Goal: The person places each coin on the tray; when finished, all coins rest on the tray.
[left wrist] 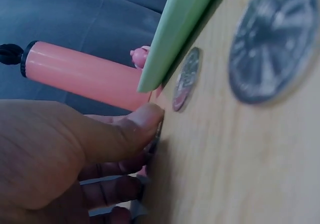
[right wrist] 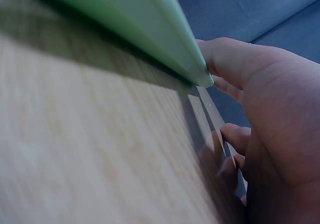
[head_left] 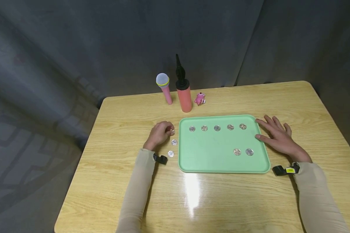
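My left hand (head_left: 159,134) is just left of the green tray (head_left: 210,158), pinching a coin (left wrist: 156,136) between thumb and fingers close to the table. Two silver coins lie on the wood below it: the nearer-to-hand coin (head_left: 174,142) and a lower coin (head_left: 170,153). Inside the tray, several coins form a row along the far side, from a left coin (head_left: 192,128) to a right coin (head_left: 243,126). A gold-toned coin (head_left: 237,151) and a silver coin (head_left: 249,152) lie toward its lower right. My right hand (head_left: 280,139) rests with spread fingers at the tray's right edge.
Behind the tray stand a pink toy microphone (head_left: 167,94), a pink pump (head_left: 184,97) with a black nozzle, and a small pink figure (head_left: 200,99). The wooden table (head_left: 110,181) backs onto a dark grey curtain (head_left: 134,48).
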The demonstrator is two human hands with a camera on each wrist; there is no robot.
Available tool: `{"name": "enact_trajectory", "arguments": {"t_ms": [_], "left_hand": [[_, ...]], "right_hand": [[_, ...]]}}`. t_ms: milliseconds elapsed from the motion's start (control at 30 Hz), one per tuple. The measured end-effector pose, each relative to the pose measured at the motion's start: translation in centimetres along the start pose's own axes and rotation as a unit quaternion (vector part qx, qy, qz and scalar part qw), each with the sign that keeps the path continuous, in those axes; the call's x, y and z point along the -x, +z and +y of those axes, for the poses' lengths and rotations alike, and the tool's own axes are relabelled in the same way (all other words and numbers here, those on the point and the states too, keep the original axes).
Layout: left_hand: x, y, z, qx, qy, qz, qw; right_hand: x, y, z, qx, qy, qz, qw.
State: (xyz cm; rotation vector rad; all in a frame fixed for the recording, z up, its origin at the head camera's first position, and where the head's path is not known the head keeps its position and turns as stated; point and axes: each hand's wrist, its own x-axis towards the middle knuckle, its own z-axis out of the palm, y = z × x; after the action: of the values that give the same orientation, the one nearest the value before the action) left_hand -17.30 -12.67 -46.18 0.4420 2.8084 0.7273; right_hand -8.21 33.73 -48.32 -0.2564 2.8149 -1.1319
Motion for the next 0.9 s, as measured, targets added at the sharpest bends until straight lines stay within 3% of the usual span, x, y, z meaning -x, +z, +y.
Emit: {"name": "enact_trajectory", "arguments": {"t_ms": [467, 667, 900], "left_hand": [[0.1, -0.7, 0.0, 0.012, 0.004, 0.0, 0.9999], [0.1, -1.0, 0.0, 0.035, -0.013, -0.019, 0.9991], [0.1, -1.2, -0.1, 0.041, -0.011, -0.029, 0.9987]], "right_hand": [[0.0, 0.0, 0.3, 0.0, -0.001, 0.001, 1.0], [-0.1, 0.1, 0.5, 0.003, -0.001, 0.002, 1.0], [-0.1, 0.0, 0.6, 0.002, 0.001, 0.001, 1.0]]}}
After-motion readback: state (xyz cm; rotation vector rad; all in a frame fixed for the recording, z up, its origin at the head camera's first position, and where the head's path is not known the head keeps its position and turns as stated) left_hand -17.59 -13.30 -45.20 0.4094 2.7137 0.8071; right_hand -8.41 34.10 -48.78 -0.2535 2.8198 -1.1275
